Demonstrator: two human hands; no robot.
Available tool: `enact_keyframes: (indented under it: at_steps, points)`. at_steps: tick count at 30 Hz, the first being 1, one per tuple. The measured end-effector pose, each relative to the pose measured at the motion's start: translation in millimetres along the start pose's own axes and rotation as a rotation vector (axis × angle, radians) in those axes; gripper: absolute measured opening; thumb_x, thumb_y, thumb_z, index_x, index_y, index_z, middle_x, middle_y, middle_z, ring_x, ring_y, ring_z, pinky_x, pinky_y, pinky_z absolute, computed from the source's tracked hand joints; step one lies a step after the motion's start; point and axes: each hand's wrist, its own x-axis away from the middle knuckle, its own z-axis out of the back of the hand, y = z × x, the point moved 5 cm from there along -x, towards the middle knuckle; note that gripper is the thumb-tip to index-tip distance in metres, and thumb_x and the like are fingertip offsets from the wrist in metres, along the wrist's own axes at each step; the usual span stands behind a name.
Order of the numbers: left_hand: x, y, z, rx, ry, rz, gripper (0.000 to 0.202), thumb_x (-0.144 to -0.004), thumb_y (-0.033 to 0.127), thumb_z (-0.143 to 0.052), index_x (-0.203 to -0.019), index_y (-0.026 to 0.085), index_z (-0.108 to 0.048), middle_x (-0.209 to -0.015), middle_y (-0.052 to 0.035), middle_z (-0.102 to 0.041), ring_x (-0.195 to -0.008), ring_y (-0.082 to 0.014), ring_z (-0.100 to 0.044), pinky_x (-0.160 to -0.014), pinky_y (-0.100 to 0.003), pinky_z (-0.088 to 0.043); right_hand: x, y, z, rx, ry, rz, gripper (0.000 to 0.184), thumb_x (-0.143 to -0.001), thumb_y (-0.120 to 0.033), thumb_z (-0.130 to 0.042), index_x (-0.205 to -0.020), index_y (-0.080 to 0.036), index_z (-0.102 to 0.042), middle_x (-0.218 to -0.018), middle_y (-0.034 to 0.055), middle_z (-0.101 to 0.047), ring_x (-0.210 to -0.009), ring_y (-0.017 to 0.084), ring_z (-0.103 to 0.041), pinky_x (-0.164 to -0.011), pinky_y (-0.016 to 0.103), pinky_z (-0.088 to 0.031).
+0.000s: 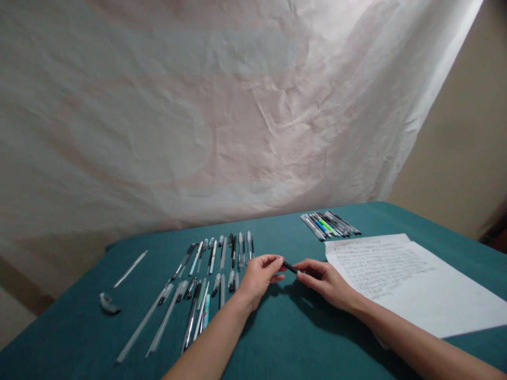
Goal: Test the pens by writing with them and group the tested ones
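Between my two hands, above the middle of the table, is a short black pen part [290, 267], perhaps a cap or barrel; its exact kind is hard to tell. My left hand [262, 275] pinches its left end between thumb and fingers. At the other end, the fingertips of my right hand [322, 281] are closed on it. Left of my left hand lie several pens [233, 250] and separate caps in two rough rows, some partly hidden behind my left forearm. Handwritten paper sheets [428, 285] lie beside my right hand and forearm.
A bundle of pens [330, 226], some with green and blue, lies at the back right of the green-covered table [285, 338]. At far left are a thin white stick [130, 268] and a crumpled grey-and-black piece [108, 304]. A pale sheet [237, 116] hangs behind.
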Motion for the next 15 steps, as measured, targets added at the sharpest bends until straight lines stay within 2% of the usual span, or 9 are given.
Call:
enact_keyframes:
  at_steps: [5, 10, 12, 15]
  points:
    - [0, -6, -5.4, 0.186, 0.07, -0.041, 0.029, -0.067, 0.034, -0.07, -0.084, 0.012, -0.065, -0.086, -0.0062, -0.065, -0.082, -0.0145, -0.059, -0.078, -0.029, -0.047, 2, -12, 0, 0.106, 0.058, 0.108, 0.027, -0.084, -0.035, -0.048, -0.102, -0.022, -0.063, -0.083, 0.0034, -0.063, -0.073, 0.017, -0.054, -0.065, 0.028, -0.041]
    - [1, -6, -6.4, 0.256, 0.023, 0.003, 0.028, -0.067, 0.031, -0.071, -0.086, 0.012, -0.066, -0.088, -0.0059, -0.066, -0.081, -0.0128, -0.059, -0.081, -0.027, -0.045, 3, -12, -4, 0.009, 0.0, 0.011, 0.034, -0.087, -0.038, -0.041, -0.111, -0.02, -0.056, -0.078, 0.0031, -0.063, -0.055, 0.012, -0.049, -0.051, 0.024, -0.038]
    - [1, -4, -5.8, 0.253, -0.004, 0.016, 0.027, -0.067, 0.031, -0.071, -0.086, 0.012, -0.066, -0.087, -0.0061, -0.066, -0.081, -0.0129, -0.059, -0.08, -0.027, -0.045, 3, -11, -5, -0.04, -0.002, -0.008, 0.034, -0.085, -0.039, -0.044, -0.111, -0.019, -0.052, -0.077, 0.0024, -0.062, -0.055, 0.011, -0.048, -0.049, 0.022, -0.038]
    - [0, -1, -4.7, 0.241, -0.027, 0.005, 0.027, -0.067, 0.03, -0.071, -0.087, 0.012, -0.067, -0.088, -0.0069, -0.066, -0.082, -0.0138, -0.059, -0.081, -0.028, -0.044, 2, -9, 0, 0.013, 0.072, 0.011, 0.026, -0.077, -0.037, -0.057, -0.095, -0.019, -0.053, -0.07, -0.0009, -0.057, -0.057, 0.011, -0.047, -0.05, 0.021, -0.037]
